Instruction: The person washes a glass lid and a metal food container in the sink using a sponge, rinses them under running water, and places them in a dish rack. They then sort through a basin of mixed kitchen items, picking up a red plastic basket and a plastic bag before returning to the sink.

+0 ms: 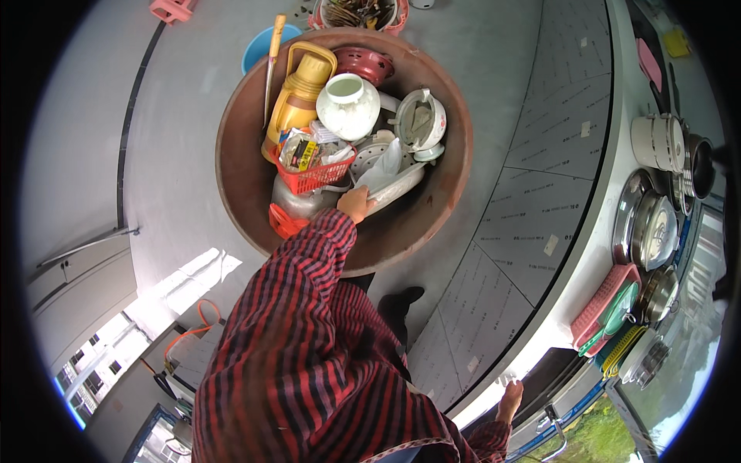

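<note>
My left hand (356, 204) reaches into a big round brown tub (457, 191) and grips the near end of a long pale dish (398, 188). Crumpled white plastic (386, 165) lies over the dish. Close by on the left are a metal kettle (298, 199) and a red plastic basket (318, 175) with packets. Farther back stand a white jar (348, 110), a yellow thermos flask (298, 98), a dark red perforated bowl (365, 65) and a pale round pot (425, 121). At the counter edge, by the sink, is my right hand (509, 399); glare hides what its fingertips touch.
The white counter (573, 307) curves along the right, bearing pots, metal lids (654, 231) and a pink basket (602, 309). A wooden-handled tool (275, 43) leans in the tub. Behind the tub are a blue basin (257, 49) and a container of sticks (359, 13). A pink stool (172, 8) stands far left.
</note>
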### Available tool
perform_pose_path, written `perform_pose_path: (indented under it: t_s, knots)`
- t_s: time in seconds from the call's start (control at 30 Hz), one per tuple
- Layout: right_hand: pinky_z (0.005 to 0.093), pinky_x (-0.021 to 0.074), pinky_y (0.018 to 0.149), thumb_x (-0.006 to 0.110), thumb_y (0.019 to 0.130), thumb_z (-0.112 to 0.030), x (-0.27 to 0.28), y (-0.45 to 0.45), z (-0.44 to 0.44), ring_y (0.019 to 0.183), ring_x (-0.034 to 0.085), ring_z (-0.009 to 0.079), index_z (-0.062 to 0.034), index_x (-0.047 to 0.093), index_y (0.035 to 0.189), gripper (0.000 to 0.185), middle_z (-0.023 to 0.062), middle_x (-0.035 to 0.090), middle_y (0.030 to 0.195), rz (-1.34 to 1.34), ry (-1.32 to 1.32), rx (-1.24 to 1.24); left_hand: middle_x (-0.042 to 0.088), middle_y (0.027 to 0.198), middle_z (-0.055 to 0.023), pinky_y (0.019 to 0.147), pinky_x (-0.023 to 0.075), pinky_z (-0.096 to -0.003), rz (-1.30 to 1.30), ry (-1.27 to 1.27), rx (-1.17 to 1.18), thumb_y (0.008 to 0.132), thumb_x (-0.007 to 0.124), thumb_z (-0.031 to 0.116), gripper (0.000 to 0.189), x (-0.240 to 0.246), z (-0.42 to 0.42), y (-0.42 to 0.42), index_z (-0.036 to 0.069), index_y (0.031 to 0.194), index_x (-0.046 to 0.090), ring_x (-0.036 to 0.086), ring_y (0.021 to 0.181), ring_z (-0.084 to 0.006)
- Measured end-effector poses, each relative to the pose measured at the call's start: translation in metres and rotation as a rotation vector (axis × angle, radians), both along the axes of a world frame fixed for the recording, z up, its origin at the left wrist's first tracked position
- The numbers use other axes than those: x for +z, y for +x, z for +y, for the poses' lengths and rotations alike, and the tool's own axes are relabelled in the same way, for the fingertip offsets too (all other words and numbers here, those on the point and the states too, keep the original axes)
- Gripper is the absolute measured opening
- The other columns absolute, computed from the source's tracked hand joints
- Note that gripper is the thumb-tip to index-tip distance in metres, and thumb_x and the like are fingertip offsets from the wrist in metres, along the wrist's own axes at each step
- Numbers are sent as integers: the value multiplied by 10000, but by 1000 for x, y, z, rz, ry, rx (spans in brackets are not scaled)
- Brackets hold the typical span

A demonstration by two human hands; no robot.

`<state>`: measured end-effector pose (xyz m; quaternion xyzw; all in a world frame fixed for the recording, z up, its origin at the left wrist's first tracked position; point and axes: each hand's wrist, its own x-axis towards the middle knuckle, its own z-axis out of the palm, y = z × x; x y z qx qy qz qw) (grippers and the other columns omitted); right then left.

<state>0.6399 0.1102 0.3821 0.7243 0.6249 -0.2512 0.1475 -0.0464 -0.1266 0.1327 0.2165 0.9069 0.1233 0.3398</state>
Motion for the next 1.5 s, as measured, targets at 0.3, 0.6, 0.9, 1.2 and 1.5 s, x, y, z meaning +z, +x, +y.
perform_pose_path:
  t_s: [0.3, 0.6, 0.9, 1.2, 1.5]
  knots:
    - [447, 494, 973, 569, 994, -381, 9, -29, -15, 1154, 646, 372, -53, 528, 1369, 500, 205, 683, 1226, -69, -32, 5, 691, 919, -186, 760, 494, -545, -64, 99, -43, 936, 648, 386, 353, -4, -9, -3, 47, 989, 566, 652, 900, -423]
    - [471, 463, 1005, 535, 1003, -464, 0, -79, -14, 1203, 599, 416, -18, 479, 1422, 614, 260, 626, 1291, -133, -26, -34, 692, 956, -203, 796, 505, -526, -114, 81, 50, 912, 675, 300, 291, 0, -3, 5, 43, 1016, 586, 656, 945, -421]
    - [499, 495, 955, 501, 997, -576, 0, -100, -3, 1120, 644, 453, -32, 466, 1393, 674, 264, 677, 1187, -199, -136, 50, 698, 939, -221, 786, 517, -528, -123, 114, 50, 908, 673, 273, 297, 1, -3, 7, 9, 1006, 580, 664, 928, -435]
    - [477, 478, 1001, 512, 951, -671, -10, -116, 7, 1189, 615, 439, 0, 406, 1429, 831, 283, 658, 1230, -291, -181, -3, 711, 939, -200, 787, 529, -526, -166, 64, 78, 891, 663, 249, 271, 4, -3, 7, 23, 1026, 598, 676, 922, -420]
    - [304, 459, 553, 669, 889, -630, -35, -85, 33, 627, 573, 176, 69, 557, 1307, 822, 78, 586, 746, -248, -250, -114, 654, 1006, -197, 858, 517, -479, -25, 258, 69, 874, 678, 227, 317, 13, -1, -7, 25, 1112, 616, 635, 973, -405]
